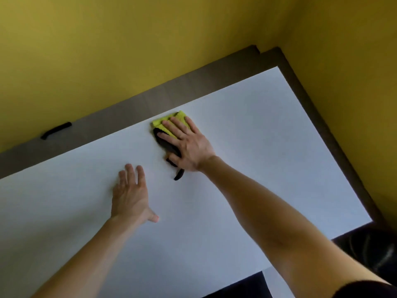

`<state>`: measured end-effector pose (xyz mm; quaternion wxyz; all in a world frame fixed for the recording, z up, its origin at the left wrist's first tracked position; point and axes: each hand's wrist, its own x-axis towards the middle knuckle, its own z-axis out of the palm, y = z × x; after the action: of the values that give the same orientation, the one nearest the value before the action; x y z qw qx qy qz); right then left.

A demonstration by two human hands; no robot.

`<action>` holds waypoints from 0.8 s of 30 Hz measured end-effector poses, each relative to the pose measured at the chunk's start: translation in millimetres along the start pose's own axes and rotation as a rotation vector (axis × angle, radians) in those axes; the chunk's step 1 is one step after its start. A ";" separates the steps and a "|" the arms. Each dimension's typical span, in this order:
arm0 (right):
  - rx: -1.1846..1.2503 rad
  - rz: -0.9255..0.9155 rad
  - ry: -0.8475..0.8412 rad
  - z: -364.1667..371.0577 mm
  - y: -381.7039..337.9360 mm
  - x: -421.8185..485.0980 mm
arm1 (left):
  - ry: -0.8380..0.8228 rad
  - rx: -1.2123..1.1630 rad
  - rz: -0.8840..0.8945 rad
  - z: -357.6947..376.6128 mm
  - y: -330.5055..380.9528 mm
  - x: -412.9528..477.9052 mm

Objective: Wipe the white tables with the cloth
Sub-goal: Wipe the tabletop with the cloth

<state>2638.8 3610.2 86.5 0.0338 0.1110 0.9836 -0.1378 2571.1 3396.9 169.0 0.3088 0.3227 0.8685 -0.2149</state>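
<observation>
A white table fills most of the view. On it, near the far edge, lies a folded yellow and black cloth. My right hand lies flat on top of the cloth, fingers spread, pressing it onto the table. A black tail of the cloth sticks out below my palm. My left hand rests flat on the bare table to the lower left of the cloth, fingers apart, holding nothing.
A dark brown ledge borders the table at the far and right sides, against yellow walls. A black handle-like piece sits on the ledge at the left. A dark seat shows at the lower right.
</observation>
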 end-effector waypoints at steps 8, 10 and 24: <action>0.008 0.816 0.213 -38.7 202.4 -169.2 | 0.121 0.028 0.246 -35.2 82.9 7.5; -0.029 0.876 0.245 -29.5 163.6 -170.4 | 0.125 0.026 0.260 -38.2 93.9 9.2; 0.073 0.801 0.319 17.3 56.7 -309.7 | 0.188 0.071 0.528 -37.8 150.1 5.4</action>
<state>2953.7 3593.7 85.0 -0.0717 0.5050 0.8503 -0.1297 2657.0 3525.9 166.3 0.2606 0.5671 0.7711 -0.1262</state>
